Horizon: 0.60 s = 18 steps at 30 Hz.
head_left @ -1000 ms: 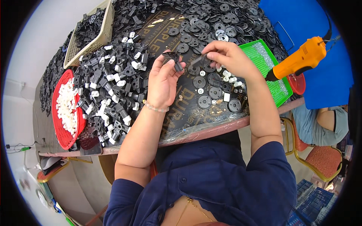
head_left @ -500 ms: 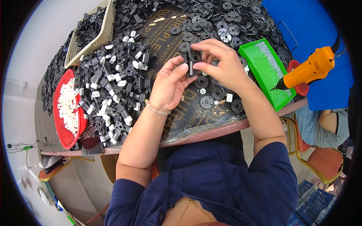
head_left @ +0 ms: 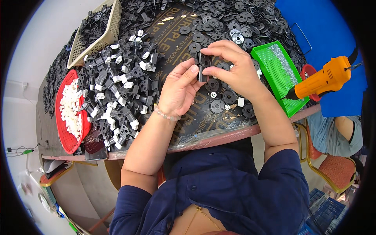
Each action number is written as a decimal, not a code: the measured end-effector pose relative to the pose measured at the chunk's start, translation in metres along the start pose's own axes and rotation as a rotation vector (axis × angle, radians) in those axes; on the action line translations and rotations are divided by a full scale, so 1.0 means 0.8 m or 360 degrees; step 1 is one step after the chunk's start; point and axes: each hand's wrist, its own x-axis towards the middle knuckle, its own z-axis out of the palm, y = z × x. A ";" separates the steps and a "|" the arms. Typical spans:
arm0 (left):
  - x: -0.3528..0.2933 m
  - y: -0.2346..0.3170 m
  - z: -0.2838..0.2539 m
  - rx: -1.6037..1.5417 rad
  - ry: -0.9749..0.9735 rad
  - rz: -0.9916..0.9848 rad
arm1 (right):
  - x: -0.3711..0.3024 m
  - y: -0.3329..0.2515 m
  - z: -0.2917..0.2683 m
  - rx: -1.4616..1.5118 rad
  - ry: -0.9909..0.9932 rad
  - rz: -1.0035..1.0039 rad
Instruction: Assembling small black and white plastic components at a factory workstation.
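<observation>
Over the middle of the table my two hands hold one black plastic part (head_left: 201, 73), a short tube below with a wider piece above. My left hand (head_left: 178, 87) pinches it from the left, thumb against the tube. From the right, my right hand (head_left: 234, 65) grips it between thumb and curled fingers. Its upper piece is partly hidden by the fingers. Black round discs (head_left: 216, 105) with centre holes lie just below and right of my hands. Among them are small white pieces (head_left: 240, 102).
Black parts with white caps (head_left: 113, 84) are heaped at left, beside a red basket (head_left: 58, 129) of white pieces. A beige basket (head_left: 111, 40) holds black parts. More discs (head_left: 244, 17) pile up far right. An orange power screwdriver (head_left: 323, 78) rests over a green tray (head_left: 270, 84) of screws.
Both hands and the black part hold nearly the same pose. The whole view has shifted slightly, so most things sit a little further right in the picture.
</observation>
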 end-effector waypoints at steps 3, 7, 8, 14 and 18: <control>-0.001 -0.001 0.001 0.0029 0.0002 0.0023 | 0.000 -0.001 0.000 0.0050 0.0011 -0.0007; -0.002 -0.006 0.001 -0.0008 0.0027 0.0046 | 0.001 0.000 -0.003 0.0145 -0.0063 0.0133; -0.002 -0.007 0.001 0.0006 0.0022 0.0037 | 0.001 0.001 -0.003 0.0002 -0.0075 0.0003; -0.013 -0.006 0.014 0.0364 -0.0208 0.0273 | 0.006 -0.008 -0.013 0.0133 -0.0234 0.0144; -0.011 -0.006 0.010 0.0695 -0.0184 0.0444 | 0.003 0.010 -0.014 0.1098 -0.0350 0.0714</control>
